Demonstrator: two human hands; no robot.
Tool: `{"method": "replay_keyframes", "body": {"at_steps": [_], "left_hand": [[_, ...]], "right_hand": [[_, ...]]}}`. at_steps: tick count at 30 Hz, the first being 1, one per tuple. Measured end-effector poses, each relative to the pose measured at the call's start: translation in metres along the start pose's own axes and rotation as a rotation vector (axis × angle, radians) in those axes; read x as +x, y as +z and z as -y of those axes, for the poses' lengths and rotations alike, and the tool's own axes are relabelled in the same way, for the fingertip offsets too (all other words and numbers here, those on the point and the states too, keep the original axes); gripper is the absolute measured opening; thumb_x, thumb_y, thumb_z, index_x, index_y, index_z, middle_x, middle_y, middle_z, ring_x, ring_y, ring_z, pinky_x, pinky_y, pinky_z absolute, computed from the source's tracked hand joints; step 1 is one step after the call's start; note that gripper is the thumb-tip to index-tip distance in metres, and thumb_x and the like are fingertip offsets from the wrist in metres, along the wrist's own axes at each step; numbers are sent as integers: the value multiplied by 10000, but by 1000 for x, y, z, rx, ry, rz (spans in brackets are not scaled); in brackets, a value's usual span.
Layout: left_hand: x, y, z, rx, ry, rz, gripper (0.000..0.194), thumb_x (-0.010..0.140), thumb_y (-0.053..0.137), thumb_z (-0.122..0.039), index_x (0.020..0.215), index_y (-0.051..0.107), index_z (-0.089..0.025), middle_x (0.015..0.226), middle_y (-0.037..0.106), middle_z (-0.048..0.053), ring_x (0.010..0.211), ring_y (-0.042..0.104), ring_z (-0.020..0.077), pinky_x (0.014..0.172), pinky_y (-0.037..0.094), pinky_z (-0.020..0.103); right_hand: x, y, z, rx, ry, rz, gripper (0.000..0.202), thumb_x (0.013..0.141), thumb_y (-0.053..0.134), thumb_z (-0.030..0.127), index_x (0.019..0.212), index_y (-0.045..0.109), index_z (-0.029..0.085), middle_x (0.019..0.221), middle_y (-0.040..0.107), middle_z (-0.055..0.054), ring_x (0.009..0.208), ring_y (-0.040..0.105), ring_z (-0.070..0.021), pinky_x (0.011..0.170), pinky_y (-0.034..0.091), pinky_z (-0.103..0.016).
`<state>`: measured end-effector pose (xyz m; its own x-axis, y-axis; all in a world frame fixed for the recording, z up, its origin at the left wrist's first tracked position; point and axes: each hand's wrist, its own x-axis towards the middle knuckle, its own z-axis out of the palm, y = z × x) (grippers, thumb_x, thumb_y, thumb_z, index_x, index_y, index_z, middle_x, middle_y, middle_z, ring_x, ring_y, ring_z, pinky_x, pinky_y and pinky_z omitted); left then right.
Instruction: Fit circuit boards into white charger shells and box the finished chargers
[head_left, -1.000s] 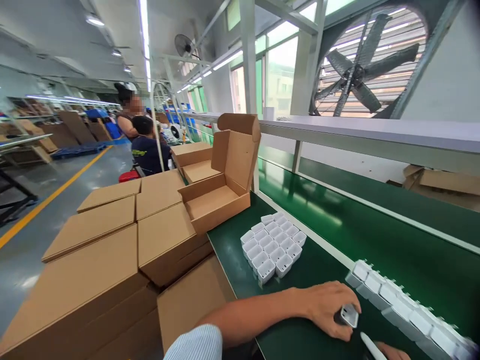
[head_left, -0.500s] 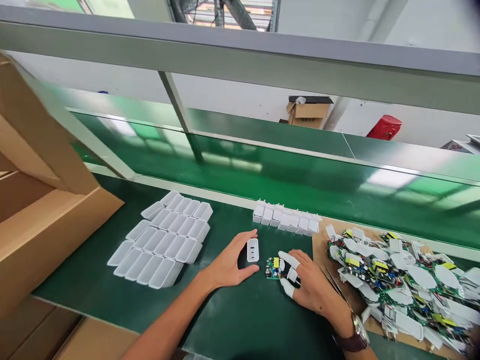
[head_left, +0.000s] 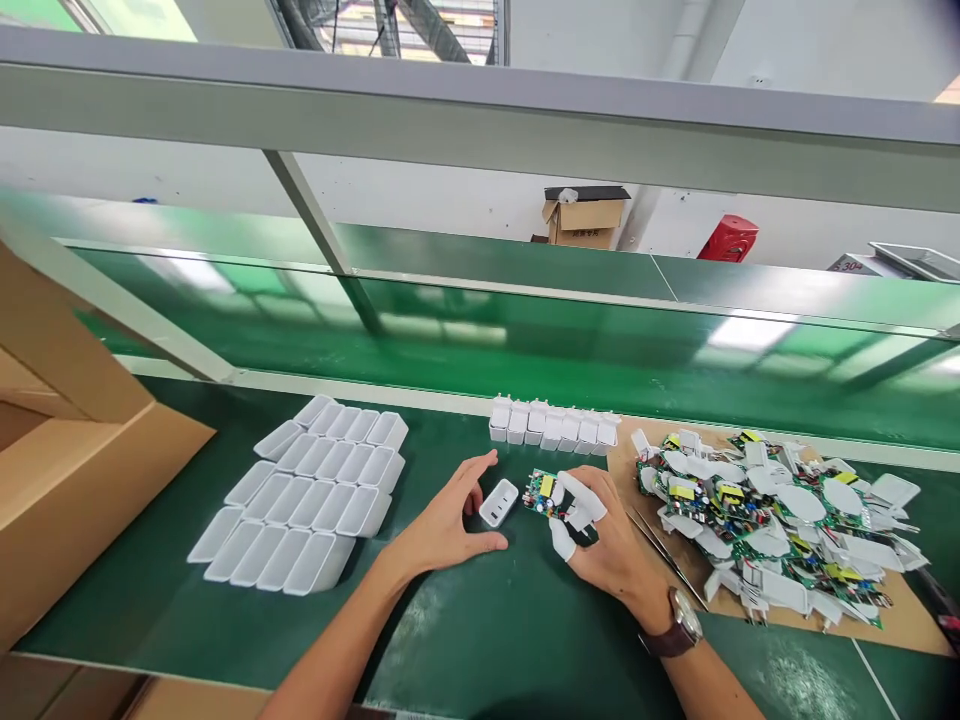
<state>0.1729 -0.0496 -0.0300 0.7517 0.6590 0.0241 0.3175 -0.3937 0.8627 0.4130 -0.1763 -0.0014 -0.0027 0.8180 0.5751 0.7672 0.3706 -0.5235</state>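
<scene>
In the head view, a small white charger shell [head_left: 499, 502] is seen lying on the green work surface [head_left: 480, 620], framed by the left hand [head_left: 444, 520]. The thumb and forefinger of that hand are curved around the shell with a gap between them; whether the shell is touched by them cannot be told, and it is not clamped. The left forearm is stretched in from the lower left, with the wrist low over the surface.

Just beside the shell, to its right, a green circuit board [head_left: 541, 492] is pinched by the right hand [head_left: 607, 545], whose fingertips [head_left: 561, 540] are covered with white finger cots. The right hand is turned palm down, and a wristwatch [head_left: 675, 625] is worn at the wrist.

A block of empty white shells [head_left: 300, 500] is laid out in rows on the left of the surface, near a cardboard box [head_left: 67, 480]. A short row of white plug parts [head_left: 553, 428] is set behind the hands. To the right, a heap of circuit boards and white covers [head_left: 765, 520] is piled on a cardboard sheet [head_left: 911, 625], and tweezers [head_left: 664, 555] lie at its near edge.
</scene>
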Motion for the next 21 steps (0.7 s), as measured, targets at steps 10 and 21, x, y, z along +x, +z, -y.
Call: {"method": "replay_keyframes", "body": {"at_steps": [10, 21], "left_hand": [[-2, 22, -5, 166, 214, -193, 547, 898, 751, -336, 1403, 554, -265, 1296, 558, 108, 1233, 559, 279, 1070, 512, 458], [-1, 27, 12, 213, 328, -160, 713, 940, 705, -244, 1568, 386, -355, 1330, 476, 113, 1229, 550, 270, 1001, 561, 419]], "right_hand": [[-2, 3, 14, -74, -101, -17, 717, 867, 552, 60, 1522, 368, 285, 1247, 627, -111, 1145, 609, -289, 959, 578, -517], [-9, 9, 15, -98, -121, 81, 696, 863, 507, 59, 1532, 384, 205, 1255, 654, -144, 1189, 597, -319, 990, 572, -545]]}}
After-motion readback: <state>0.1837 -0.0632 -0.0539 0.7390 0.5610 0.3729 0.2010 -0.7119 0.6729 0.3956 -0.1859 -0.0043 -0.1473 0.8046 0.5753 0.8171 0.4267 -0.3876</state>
